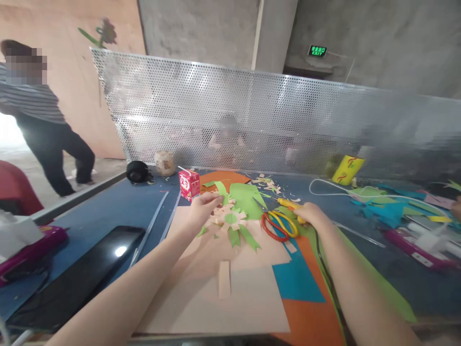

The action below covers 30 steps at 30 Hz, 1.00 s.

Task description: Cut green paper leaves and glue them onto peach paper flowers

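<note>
My left hand [206, 207] is closed in a pinch at the end of a light green paper strip [220, 186]. Just beside its fingertips lies a paper flower [230, 219] with pale petals, a green centre and green leaf strips, resting on pale paper sheets [190, 298]. My right hand [312, 216] grips a yellow glue gun [288, 203], its nozzle pointing left and its black cord running down along the forearm. Scissors with red and yellow handles [279, 226] lie open between the two hands. A pale folded strip [224, 279] sits nearer to me on the sheet.
A red drink box [189, 185] with a straw stands behind my left hand. A black phone [79, 274] lies at left, a purple power strip [414, 250] at right. Paper scraps [268, 182] litter the back, before a perforated metal screen [201, 110]. A person [39, 110] stands beyond, left.
</note>
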### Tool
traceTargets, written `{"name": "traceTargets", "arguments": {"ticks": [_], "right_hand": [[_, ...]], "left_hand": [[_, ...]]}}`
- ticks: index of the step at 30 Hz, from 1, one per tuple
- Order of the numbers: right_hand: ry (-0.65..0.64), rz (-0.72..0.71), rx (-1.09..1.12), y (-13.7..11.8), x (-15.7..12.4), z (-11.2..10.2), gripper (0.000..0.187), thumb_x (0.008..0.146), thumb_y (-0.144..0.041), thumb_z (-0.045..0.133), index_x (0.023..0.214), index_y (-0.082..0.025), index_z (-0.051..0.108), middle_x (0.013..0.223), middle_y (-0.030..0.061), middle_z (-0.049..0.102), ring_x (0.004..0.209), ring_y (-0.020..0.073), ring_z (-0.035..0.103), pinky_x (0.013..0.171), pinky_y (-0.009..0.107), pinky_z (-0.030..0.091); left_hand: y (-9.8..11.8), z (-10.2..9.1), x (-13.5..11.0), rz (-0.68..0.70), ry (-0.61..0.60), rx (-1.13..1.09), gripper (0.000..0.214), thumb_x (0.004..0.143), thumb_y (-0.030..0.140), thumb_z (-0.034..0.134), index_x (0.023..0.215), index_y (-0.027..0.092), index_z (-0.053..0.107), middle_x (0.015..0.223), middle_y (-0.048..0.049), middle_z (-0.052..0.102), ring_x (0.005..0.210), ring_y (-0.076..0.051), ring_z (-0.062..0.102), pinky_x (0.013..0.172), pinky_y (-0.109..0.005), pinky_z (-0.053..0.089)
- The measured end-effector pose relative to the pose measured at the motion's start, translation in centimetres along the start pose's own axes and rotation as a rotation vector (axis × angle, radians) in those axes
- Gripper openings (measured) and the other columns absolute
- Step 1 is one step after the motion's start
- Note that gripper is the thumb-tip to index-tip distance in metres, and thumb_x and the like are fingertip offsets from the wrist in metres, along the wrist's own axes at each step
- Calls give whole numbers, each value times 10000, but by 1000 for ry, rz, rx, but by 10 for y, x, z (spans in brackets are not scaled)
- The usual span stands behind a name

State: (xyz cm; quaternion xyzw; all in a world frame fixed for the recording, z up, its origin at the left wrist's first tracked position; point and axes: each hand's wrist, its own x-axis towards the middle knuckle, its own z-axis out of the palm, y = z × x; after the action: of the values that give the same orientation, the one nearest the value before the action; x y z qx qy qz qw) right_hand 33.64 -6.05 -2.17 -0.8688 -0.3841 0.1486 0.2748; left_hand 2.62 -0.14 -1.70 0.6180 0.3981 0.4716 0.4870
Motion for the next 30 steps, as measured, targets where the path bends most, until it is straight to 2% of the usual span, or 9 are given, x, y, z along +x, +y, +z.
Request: {"name": "traceTargets", "arguments": {"ticks": [7, 11, 15, 19, 21, 23, 26, 28, 30], "right_hand": [[40, 43, 517, 5, 2, -20, 176, 616, -340, 601, 620, -182, 522, 364, -38, 405, 326, 117, 412, 345, 263, 379], [54, -27, 830, -7, -2, -29, 130, 680, -322, 527, 718, -202, 492, 470, -45, 411, 372, 97, 427, 379, 251, 423], [-47, -160, 1063, -26, -15, -18, 95, 665, -262, 534, 713, -210, 470, 687, 29, 553, 531, 120, 529, 412, 228, 441], [-220, -305, 1204, -39, -30, 1, 119, 638, -210, 560, 740, -198, 501, 943, 69, 604, 503, 82, 478, 359, 193, 382], [-306, -398, 1223, -43, -40, 7, 195, 639, -214, 588, 823, -206, 524, 1017, 47, 587, 498, 62, 467, 368, 182, 375], [-327, -485, 1168, -49, -52, 9, 260, 646, -227, 614, 889, -217, 524, 1024, 27, 579, 508, 55, 478, 389, 182, 381], [-357, -635, 964, -57, -73, 9, 231, 706, -303, 581, 901, -193, 526, 738, -9, 593, 431, 54, 434, 394, 200, 380], [-394, -711, 783, -62, -86, 11, 249, 777, -381, 486, 850, -154, 556, 494, -45, 475, 383, 66, 403, 383, 206, 360], [-408, -770, 702, -64, -96, 16, 316, 811, -422, 417, 843, -142, 557, 442, -54, 411, 377, 73, 394, 383, 209, 344]], "left_hand": [[4, 2, -2, 7, -7, -10, 237, 609, 343, 624, 738, 143, 623, 683, -22, 597, 612, -119, 562, 495, -208, 369], [8, 3, -5, 3, 2, -6, 197, 617, 325, 620, 683, 142, 591, 638, -14, 583, 644, -138, 588, 485, -201, 356], [8, 2, -4, 41, 31, -36, 220, 639, 360, 602, 648, 140, 590, 610, -11, 559, 641, -134, 580, 483, -199, 358], [7, -2, 0, 101, 102, -80, 221, 623, 362, 627, 652, 143, 604, 573, 10, 536, 531, -82, 494, 487, -202, 359], [9, -4, 2, 117, 158, -115, 213, 600, 347, 652, 665, 152, 600, 565, 19, 534, 519, -78, 483, 471, -199, 349], [12, -5, 3, 124, 192, -136, 203, 596, 334, 659, 673, 159, 591, 570, 16, 542, 534, -85, 495, 458, -196, 341], [16, -6, 2, 147, 194, -147, 177, 626, 328, 635, 660, 162, 582, 583, 5, 554, 546, -87, 500, 457, -196, 343], [18, -5, 1, 157, 190, -154, 164, 634, 319, 625, 660, 162, 584, 583, 3, 558, 546, -87, 503, 459, -197, 346], [19, -3, 0, 153, 185, -162, 155, 627, 304, 628, 668, 159, 589, 594, 4, 561, 555, -87, 511, 461, -196, 350]]}}
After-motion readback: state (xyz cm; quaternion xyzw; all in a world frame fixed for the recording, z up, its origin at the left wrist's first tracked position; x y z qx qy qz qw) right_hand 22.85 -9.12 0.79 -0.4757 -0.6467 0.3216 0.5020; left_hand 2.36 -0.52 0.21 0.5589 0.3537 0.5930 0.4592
